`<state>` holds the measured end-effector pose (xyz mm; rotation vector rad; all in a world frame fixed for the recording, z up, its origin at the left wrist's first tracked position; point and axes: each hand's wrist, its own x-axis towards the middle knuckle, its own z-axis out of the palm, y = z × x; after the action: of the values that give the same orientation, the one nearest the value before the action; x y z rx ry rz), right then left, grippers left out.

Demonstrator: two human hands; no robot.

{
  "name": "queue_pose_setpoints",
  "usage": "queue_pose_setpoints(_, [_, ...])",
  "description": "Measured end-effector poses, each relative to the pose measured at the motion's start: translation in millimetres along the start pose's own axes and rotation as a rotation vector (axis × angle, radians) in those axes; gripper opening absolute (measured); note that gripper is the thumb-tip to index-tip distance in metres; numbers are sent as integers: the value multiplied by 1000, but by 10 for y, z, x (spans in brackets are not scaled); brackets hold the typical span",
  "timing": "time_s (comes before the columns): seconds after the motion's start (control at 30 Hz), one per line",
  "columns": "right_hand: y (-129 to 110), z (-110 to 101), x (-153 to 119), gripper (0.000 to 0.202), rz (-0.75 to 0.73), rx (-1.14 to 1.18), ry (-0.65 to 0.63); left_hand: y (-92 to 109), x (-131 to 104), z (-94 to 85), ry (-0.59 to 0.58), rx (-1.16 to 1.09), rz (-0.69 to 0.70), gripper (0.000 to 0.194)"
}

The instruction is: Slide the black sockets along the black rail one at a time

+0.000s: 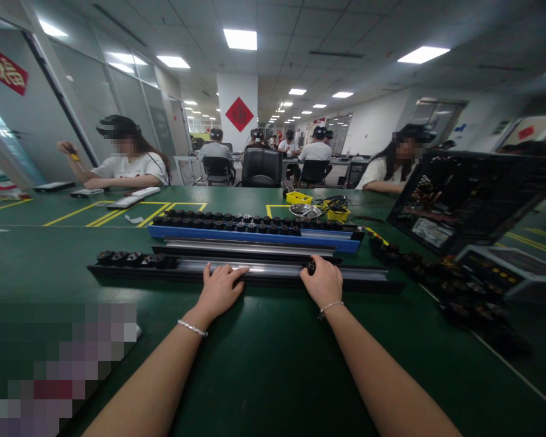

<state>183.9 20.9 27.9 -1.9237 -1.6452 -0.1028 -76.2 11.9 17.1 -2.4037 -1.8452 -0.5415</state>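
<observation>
A long black rail (273,272) with a silvery inner channel lies across the table in front of me. Several small black parts (134,260) sit in a row at its left end. My left hand (221,288) rests on the rail's near edge, fingers spread, the index finger stretched to the right. Further right, my right hand (324,280) pinches a small round black part (311,266) just above the channel. A second black rail (250,249) lies behind the first. Beyond it is a blue rail (255,238) carrying rows of similar black parts.
Loose black parts (473,303) lie in a heap at right, beside a metal box (514,273) and an open computer case (464,200). Yellow bins (299,198) and a metal dish (304,210) stand behind the rails. Two people sit across the green table (264,376).
</observation>
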Motion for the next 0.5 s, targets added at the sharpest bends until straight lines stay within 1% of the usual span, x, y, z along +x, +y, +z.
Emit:
queue_pose_setpoints(0.13, [14,-25,4,38,18,-14,-8,6,-2,-9,-7,1,-1,38])
queue_pose_setpoints(0.5, [41,-25,12,38,1,-21,5,7,0,-13,-6,-11,-6,38])
